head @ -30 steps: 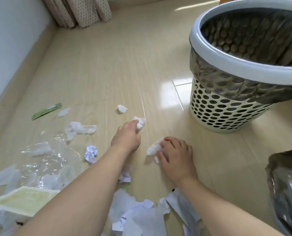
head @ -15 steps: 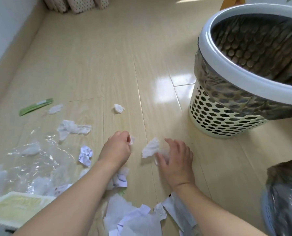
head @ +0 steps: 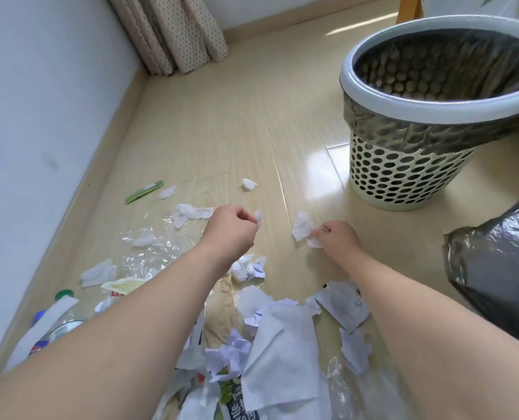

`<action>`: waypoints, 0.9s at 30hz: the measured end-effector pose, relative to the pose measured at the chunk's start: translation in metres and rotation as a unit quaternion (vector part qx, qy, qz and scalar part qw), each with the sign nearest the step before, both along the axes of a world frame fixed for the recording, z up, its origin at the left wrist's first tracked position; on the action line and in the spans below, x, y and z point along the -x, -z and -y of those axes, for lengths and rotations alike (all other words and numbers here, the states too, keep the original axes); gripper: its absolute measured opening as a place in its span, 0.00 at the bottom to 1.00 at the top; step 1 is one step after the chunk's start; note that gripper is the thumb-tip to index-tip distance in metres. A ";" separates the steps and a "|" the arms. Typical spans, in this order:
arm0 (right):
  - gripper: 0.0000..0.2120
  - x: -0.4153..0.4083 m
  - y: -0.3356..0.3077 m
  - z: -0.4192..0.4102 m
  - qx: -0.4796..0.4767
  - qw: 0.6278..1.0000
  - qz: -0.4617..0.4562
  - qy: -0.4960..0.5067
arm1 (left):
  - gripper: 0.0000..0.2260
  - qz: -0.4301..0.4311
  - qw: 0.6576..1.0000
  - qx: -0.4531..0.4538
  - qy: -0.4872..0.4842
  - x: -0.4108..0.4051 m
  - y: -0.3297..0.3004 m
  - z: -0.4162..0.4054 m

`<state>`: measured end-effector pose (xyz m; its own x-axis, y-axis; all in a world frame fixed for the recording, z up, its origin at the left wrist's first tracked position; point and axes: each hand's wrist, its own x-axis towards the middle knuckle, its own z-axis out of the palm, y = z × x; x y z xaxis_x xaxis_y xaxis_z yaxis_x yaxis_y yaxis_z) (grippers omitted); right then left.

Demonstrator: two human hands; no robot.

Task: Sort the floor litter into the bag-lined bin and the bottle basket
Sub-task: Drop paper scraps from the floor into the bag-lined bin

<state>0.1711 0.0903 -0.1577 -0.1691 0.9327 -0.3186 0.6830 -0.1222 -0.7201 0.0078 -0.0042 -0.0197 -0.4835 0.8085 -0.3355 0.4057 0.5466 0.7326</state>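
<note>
Left hand [head: 232,228] pinches a small tissue scrap [head: 258,216] above the floor [head: 221,131]; right hand [head: 338,237] pinches a bigger tissue [head: 302,228]. The bin [head: 403,174] stands near.

The room is bright with daylight. A white shiny patch of glare sits on the pale wooden floor [head: 318,165] beside the cream holey plastic bin with the grey bag inside [head: 403,183]. Shadows are soft and small. Straight lines bend near the edges. The bare arms close to the camera look big and a little blurry.
</note>
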 end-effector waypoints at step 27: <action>0.13 -0.353 -0.258 0.093 -0.020 0.968 0.246 -0.052 | 0.07 0.001 0.973 -0.070 0.221 -0.334 -0.131 0.045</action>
<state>0.5244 -0.0023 0.1007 -0.0996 0.9323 -0.3477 0.9516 -0.0128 -0.3070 0.3414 -0.0488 0.1109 -0.0784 0.9751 -0.2076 0.5771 0.2142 0.7880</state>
